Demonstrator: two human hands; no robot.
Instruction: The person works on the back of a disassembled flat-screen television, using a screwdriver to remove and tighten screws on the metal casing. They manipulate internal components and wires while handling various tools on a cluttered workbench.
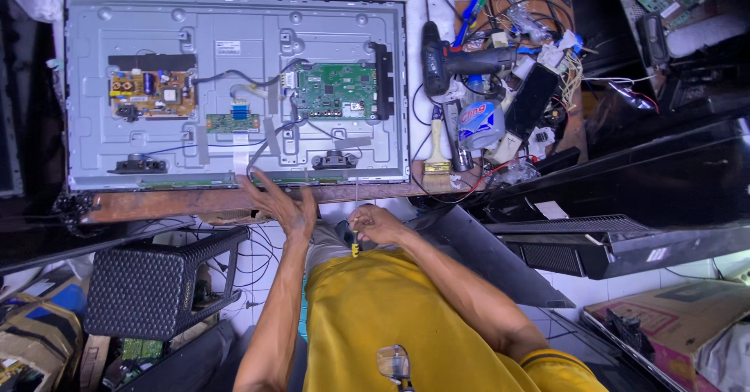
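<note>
Your right hand (377,224), centre frame, is closed on the screwdriver (355,216); your left hand (283,203) is spread open, empty, at the panel (234,25) edge. Keep the shaft vertical and steady the panel.

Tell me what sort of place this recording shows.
Probably an electronics repair workshop: an opened television lies on the bench with its circuit boards bare, a cordless drill sits among tangled wires, and the right hand holds a screwdriver.
</note>
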